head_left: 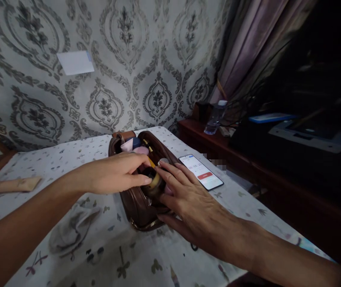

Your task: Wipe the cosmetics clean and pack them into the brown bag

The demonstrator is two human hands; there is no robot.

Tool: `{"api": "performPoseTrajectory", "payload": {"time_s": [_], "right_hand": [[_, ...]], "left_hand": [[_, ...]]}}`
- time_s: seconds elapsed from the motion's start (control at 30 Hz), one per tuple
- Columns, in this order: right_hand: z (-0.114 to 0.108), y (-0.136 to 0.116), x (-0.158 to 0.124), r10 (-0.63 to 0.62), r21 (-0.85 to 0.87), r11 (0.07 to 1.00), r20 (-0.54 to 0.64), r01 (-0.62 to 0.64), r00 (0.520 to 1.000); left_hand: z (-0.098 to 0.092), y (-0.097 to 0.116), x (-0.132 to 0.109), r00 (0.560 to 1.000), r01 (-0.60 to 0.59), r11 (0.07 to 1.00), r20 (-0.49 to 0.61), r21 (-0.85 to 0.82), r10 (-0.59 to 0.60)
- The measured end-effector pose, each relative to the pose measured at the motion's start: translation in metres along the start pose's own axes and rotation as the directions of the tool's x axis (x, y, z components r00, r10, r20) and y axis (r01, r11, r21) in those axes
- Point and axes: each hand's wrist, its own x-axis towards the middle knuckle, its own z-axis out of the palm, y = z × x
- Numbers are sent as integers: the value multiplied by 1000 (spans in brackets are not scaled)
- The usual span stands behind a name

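Note:
A brown zippered toiletry bag (137,205) stands unzipped on a patterned white sheet, full of small items. My left hand (119,171) reaches in from the left, thumb and forefinger closing around something dark, partly hidden, beside a yellow item (151,162). Just under the thumb sits a round yellowish-brown jar (156,185). My right hand (188,195) lies over the bag's right side, fingers stretched out and touching the contents near a pale round lid (164,161). Farther back in the bag are a pink round item (141,150), a pale pink tube (127,145) and a dark blue item (136,142).
A phone (202,172) with a lit screen lies right of the bag. At left are a beige tube (10,185) and a crumpled grey cloth (73,229). A water bottle (215,117) stands on the dark red wooden furniture (188,129). The patterned wall (113,79) rises behind.

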Motion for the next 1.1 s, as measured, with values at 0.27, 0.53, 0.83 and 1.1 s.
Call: {"api": "performPoseTrajectory", "payload": {"time_s": [0.27,0.53,0.83,1.1], "right_hand": [[-14,1,0,-5,103,995,-43,10,999],[-23,0,18,5,79,997,-181,9,983],[-30,2,50,21,-110,994,131,-6,991],[-30,-8,65,49,-226,974,273,14,961]], "left_hand": [[-2,-9,-3,1000,21,999,-20,-47,-22],[9,-10,1,986,95,988,-150,121,-76],[14,-14,5,978,73,981,-207,179,-35],[15,-1,1,971,158,976,-206,151,-125]]}}
